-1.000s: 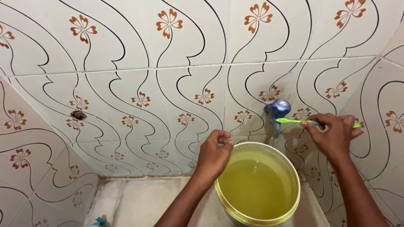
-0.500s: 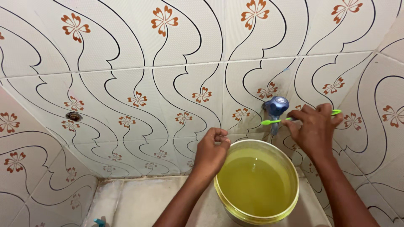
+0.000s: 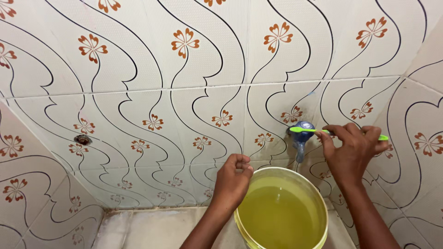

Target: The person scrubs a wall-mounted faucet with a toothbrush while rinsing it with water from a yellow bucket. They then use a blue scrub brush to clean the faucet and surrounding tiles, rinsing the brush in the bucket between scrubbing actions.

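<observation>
A green toothbrush [image 3: 323, 132] is held in the right hand [image 3: 353, 150], pinched along its handle by the fingers, with the far end of the handle sticking out to the right past the knuckles and the head end laid against the blue tap [image 3: 302, 131] that juts from the tiled wall [image 3: 184, 92]. The bristle end is seen touching the top of the tap's knob, so the scrubbing of the tap is judged to be in hand rather than finished; how much of the fitting has been gone over cannot be told from this view. A thin stream of water appears to be running from the spout down towards the yellow bucket [image 3: 282, 216], which stands just below the tap and is largely filled with yellowish water. The left hand [image 3: 232, 180] is held loosely curled at the bucket's near left rim, fingers bent inward; whether anything small is enclosed in it cannot be told. A round hole fitting [image 3: 83, 139] is set in the wall well to the left, apart from the work. The spout and the tap's underside are judged as left to be brushed.
</observation>
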